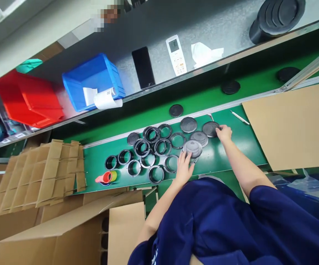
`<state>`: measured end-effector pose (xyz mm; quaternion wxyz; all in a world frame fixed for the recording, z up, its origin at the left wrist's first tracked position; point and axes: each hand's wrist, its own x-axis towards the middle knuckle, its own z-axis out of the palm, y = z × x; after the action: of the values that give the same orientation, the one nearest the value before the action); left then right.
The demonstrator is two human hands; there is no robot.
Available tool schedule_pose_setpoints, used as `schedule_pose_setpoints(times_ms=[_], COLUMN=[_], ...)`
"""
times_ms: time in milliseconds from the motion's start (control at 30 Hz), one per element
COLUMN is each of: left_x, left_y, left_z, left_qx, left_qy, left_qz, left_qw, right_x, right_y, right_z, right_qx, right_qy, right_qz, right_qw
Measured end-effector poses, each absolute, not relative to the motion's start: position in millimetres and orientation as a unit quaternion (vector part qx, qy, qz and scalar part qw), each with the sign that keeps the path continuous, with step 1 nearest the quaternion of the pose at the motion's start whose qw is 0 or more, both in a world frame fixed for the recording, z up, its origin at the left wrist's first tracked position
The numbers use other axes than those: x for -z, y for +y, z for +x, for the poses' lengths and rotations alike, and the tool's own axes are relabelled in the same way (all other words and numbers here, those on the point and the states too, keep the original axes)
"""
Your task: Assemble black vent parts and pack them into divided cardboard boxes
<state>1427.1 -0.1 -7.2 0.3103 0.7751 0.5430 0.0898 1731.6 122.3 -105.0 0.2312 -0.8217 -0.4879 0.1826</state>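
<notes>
Right hand (224,133) touches a black disc (210,129).

rings (148,151) left of discs (194,138), bins (93,82) on shelf (220,33) behind

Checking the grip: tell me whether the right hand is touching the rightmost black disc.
Touching. The head view shows fingers of the right hand on the edge of the black disc.

Mid-frame, the left hand (184,168) rests on a grey disc (193,146); the right hand (224,133) touches a black disc (209,129); black rings (151,134) lie leftward on the bench (231,156).
</notes>
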Motion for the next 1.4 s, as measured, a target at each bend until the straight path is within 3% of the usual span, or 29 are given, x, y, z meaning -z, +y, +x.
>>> schedule_pose_setpoints(times_ms=[200,333,467,633,767,900,1067,1267,1400], left_x=[28,39,36,10,-9,-8,3,-8,-21], left_y=[35,48,55,66,72,77,86,107,101], left_z=[1461,1465,1455,1379,1298,1257,1244,1280,1389], left_qx=[0.006,0.043,-0.037,-0.257,-0.168,-0.055,-0.056,-0.145,-0.128], left_qy=[0.567,0.510,0.471,0.654,0.833,0.823,0.797,0.737,0.505], left_qz=[0.764,0.791,0.811,0.690,0.521,0.551,0.595,0.658,0.842], left_qw=[0.309,0.335,0.344,0.172,0.081,0.124,0.089,0.053,0.137], right_x=[116,97,60,17,0,-7,-29,-42,-13], right_y=[135,178,226,228,205,199,198,186,148], right_z=[1741,1711,1635,1511,1441,1414,1446,1624,1760], right_qx=[-0.239,-0.233,-0.225,-0.279,-0.211,-0.181,-0.197,-0.158,-0.129], right_qy=[-0.418,-0.490,-0.658,-0.845,-0.944,-0.940,-0.929,-0.774,-0.669], right_qz=[-0.844,-0.788,-0.673,-0.412,-0.248,-0.286,-0.311,-0.606,-0.731], right_qw=[0.236,0.292,0.253,0.195,0.063,-0.038,0.041,0.095,0.035])
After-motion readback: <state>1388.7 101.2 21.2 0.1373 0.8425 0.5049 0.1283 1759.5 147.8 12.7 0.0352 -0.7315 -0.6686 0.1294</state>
